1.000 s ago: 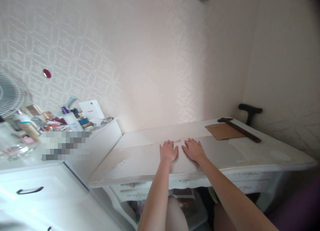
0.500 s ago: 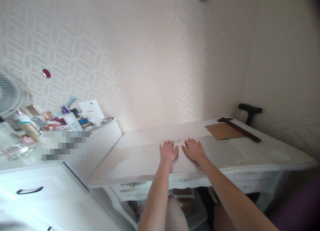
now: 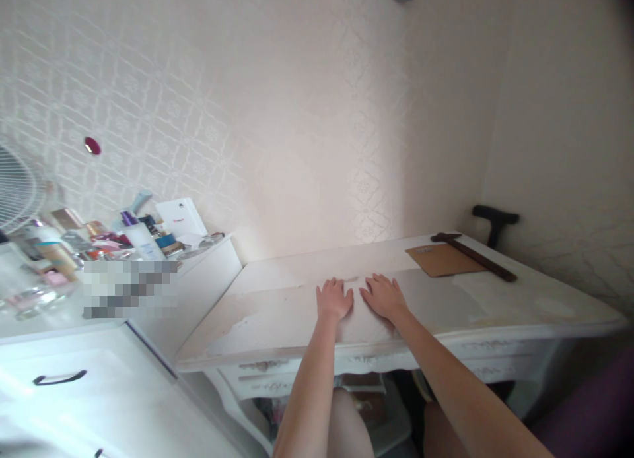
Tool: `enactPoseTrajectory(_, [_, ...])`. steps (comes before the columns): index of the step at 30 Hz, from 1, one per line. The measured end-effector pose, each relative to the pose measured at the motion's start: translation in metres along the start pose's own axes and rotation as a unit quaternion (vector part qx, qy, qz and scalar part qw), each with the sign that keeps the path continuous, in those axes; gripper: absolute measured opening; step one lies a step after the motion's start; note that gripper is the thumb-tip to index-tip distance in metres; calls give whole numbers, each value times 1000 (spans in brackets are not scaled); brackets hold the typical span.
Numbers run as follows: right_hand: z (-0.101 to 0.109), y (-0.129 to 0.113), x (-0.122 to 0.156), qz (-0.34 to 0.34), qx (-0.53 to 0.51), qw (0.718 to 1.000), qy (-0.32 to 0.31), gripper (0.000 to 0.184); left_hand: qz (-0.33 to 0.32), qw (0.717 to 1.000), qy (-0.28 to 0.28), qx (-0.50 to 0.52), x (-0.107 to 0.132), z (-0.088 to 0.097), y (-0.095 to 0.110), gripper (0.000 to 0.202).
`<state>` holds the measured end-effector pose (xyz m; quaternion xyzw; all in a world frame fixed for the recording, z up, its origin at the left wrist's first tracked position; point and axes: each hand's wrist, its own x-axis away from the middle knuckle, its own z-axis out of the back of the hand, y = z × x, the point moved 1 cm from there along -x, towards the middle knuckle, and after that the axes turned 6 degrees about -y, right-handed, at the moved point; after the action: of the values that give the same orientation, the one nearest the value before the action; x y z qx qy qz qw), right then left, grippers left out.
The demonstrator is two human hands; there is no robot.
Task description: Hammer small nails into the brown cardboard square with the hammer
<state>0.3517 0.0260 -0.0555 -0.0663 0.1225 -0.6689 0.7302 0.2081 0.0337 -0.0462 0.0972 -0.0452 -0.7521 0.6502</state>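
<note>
My left hand (image 3: pixel 335 298) lies palm down on a worn white table (image 3: pixel 277 326), its fingers stretched toward the wall and its thumb out to the side. Beside it, a small gap away, my right hand (image 3: pixel 385 295) rests flat in the same manner with fingers spread. Neither one holds anything. To the right of my right hand lies a brown notebook or card (image 3: pixel 440 261). A dark brown hammer-shaped tool (image 3: pixel 483 260) lies slantwise across its right side.
At left stands a white drawer cabinet (image 3: pixel 64 352) crowded with cosmetic bottles (image 3: pixel 143 239) and a white box (image 3: pixel 181 218). A fan (image 3: pixel 17 184) sits behind them. A black T-shaped handle (image 3: pixel 495 217) rises behind the table's right end. Patterned wall (image 3: pixel 297 148) backs the table.
</note>
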Motion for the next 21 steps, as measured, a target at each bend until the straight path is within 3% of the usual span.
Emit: enactPoseTrajectory(21, [-1, 1, -1, 1, -4, 1000, -3, 48, -6, 1000, 3, -2, -2, -3, -2, 44])
